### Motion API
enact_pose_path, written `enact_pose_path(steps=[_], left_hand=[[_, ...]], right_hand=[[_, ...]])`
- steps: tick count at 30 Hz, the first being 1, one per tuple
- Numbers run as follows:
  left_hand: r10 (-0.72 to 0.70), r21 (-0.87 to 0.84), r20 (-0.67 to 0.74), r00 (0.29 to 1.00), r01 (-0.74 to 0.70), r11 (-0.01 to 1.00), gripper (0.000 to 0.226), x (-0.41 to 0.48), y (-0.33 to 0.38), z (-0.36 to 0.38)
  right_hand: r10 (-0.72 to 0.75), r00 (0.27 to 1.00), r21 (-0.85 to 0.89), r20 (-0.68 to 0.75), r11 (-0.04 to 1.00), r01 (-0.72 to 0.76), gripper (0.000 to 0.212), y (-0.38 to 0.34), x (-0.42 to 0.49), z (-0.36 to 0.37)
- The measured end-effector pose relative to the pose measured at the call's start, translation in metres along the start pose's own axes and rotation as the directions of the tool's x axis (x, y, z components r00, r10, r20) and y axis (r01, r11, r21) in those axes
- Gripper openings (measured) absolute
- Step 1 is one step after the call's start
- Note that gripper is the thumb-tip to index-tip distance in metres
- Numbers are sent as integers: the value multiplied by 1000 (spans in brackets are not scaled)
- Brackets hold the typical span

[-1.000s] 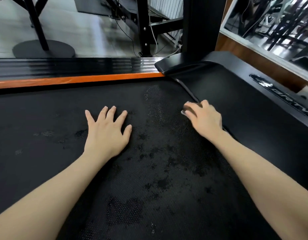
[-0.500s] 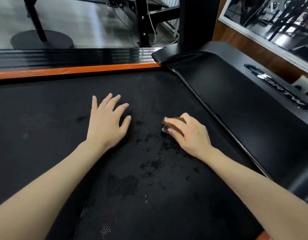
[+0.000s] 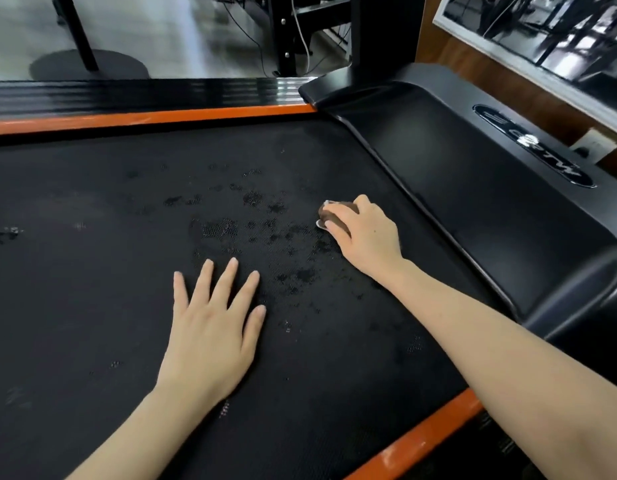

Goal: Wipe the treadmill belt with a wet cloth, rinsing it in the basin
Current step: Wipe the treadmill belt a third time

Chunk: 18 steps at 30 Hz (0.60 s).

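The black treadmill belt [image 3: 92,271] fills most of the head view, with damp dark patches around its middle. My right hand [image 3: 365,237] grips a small brown cloth [image 3: 329,211] with a pale edge and presses it on the belt, close to the black motor cover. My left hand [image 3: 213,327] lies flat on the belt with fingers spread, holding nothing, nearer to me and left of the cloth. No basin is in view.
The black motor cover [image 3: 490,202] with an oval logo rises to the right. Orange side rails run along the far edge [image 3: 144,117] and the near right edge [image 3: 421,434]. A black upright post [image 3: 383,32], cables and gym frames stand beyond on the grey floor.
My right hand dragged the cloth from the motor cover's edge leftwards onto the belt. The left hand stays flat on the belt. The camera view has shifted, showing the near orange rail.
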<state>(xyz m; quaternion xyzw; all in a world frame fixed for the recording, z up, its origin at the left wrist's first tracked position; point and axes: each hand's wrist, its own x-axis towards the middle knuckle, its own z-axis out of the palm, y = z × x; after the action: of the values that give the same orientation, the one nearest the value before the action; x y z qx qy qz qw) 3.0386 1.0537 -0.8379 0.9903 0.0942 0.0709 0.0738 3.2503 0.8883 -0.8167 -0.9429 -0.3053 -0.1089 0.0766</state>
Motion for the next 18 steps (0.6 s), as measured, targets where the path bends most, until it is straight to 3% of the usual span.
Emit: enact_pose_path(steps=[2, 4, 7, 9, 11, 13, 16, 18], left_hand=[[1, 10, 5, 1000, -1, 1000, 57, 1, 0, 2], [-8, 18, -9, 1000, 8, 1000, 57, 1, 0, 3], [-3, 13, -24, 1000, 3, 1000, 58, -1, -1, 5], [-11, 16, -33, 999, 11, 1000, 58, -2, -3, 5], [-15, 30, -35, 999, 16, 999, 58, -2, -2, 6], [-19, 34, -36, 999, 21, 999, 58, -2, 0, 6], [-22, 45, -30, 999, 24, 999, 59, -1, 2, 5], [-22, 45, -23, 1000, 23, 999, 60, -1, 2, 4]], right_hand=[[-62, 998, 48, -16, 997, 63, 37, -14, -30, -8], [-217, 976, 137, -22, 966, 218, 36, -30, -68, -16], [-339, 939, 189, 60, 928, 322, 38, -28, -89, -24], [-256, 965, 120, 49, 961, 249, 39, -7, -81, -25], [9, 1000, 46, -3, 999, -9, 35, 26, -71, -25], [246, 969, -30, -36, 969, -247, 35, 53, -68, -25], [233, 972, -53, -30, 971, -235, 33, 36, -82, -30], [43, 999, 16, -30, 999, -43, 34, 7, -107, -34]])
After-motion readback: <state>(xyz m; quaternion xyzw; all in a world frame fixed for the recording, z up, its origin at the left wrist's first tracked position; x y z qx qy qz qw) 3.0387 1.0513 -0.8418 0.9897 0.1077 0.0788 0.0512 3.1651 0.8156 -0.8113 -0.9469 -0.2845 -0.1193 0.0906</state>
